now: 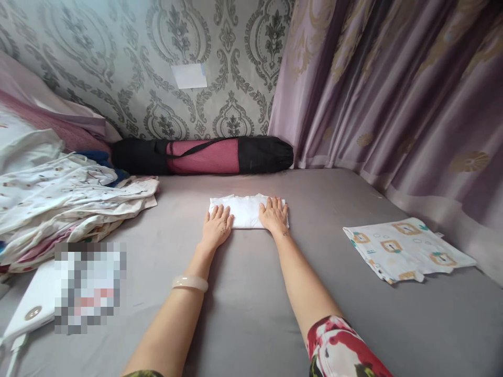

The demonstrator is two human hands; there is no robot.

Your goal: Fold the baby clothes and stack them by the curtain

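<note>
A small folded white cloth [245, 209] lies on the grey bed sheet [251, 293] in the middle of the view. My left hand [217, 225] lies flat with its fingers stretched out over the cloth's left end. My right hand [274, 214] rests flat, fingers out, on the cloth's right end. Both arms reach straight forward, and a pale bangle [190, 283] sits on my left wrist.
A folded patterned cloth [404, 248] lies at the right. A heap of printed fabrics [66, 199] is piled at the left, with a white device [31, 309] below it. A black and pink rolled bag [204, 155] lies along the wall. Curtains [393, 89] hang at the right.
</note>
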